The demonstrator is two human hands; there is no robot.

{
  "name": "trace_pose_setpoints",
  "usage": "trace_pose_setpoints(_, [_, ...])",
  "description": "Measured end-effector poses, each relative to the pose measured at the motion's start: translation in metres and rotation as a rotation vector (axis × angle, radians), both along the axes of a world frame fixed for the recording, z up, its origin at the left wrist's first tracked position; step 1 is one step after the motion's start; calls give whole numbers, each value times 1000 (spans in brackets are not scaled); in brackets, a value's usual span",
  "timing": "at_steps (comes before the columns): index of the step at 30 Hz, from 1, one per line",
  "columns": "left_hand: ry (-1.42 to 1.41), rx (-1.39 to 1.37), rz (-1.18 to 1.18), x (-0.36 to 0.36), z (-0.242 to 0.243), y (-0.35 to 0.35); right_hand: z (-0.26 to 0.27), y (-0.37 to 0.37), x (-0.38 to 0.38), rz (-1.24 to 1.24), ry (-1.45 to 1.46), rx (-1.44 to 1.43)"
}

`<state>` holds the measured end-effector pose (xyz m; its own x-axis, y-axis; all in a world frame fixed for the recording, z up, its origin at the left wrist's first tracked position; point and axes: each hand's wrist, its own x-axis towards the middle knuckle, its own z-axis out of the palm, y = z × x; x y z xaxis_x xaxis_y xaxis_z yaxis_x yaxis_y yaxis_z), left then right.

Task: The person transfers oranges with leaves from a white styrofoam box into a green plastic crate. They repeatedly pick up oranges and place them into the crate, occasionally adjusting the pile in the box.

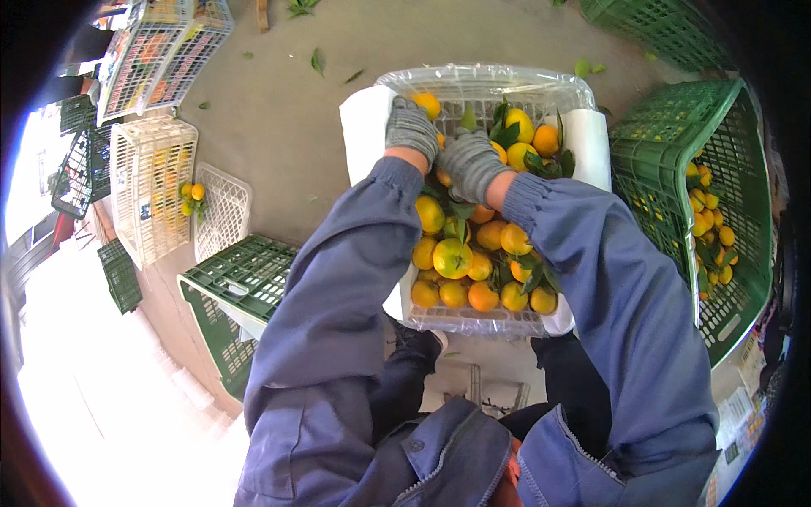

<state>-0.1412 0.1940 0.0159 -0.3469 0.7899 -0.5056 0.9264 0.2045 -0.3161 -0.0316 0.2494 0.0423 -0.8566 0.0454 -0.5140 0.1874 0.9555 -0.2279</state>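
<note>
A plastic crate (488, 323) lined with clear film and white paper sheets (367, 136) stands before me, part-filled with orange citrus fruits (453, 258), some bearing green leaves. Near its far left corner is my left hand (412, 130), in a grey knit glove, against the paper and beside a single orange fruit (426, 105). My right hand (472, 165), gloved alike, reaches in among the fruits just right of it, with a leaf at its fingertips. Fruit shows partly beneath its fingers. Both hands are seen from the back, so their grip is hidden.
On the right, a tilted green crate (659, 133) holds more leafy fruits (713, 218). White crates (149, 190) with fruit and a green crate (241, 279) stand to the left. Loose leaves (318, 62) lie on the concrete floor (279, 146). Part of another person (70, 89) shows at far left.
</note>
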Motion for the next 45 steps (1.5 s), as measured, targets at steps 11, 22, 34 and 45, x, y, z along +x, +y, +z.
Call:
trace_pose_setpoints(11, [-23,-41,18,-5,-10,-7,-10,46,3,-466,235,-519])
trace_pose_setpoints(22, [-63,-73,47,-5,-5,0,-3,1,-2,41,-47,-71])
trace_pose_setpoints(34, [-27,-95,13,-4,-13,-1,-45,44,-16,-608,424,-131])
trace_pose_setpoints(45, [-50,-68,75,-6,-21,0,-61,65,-25,-381,270,-40])
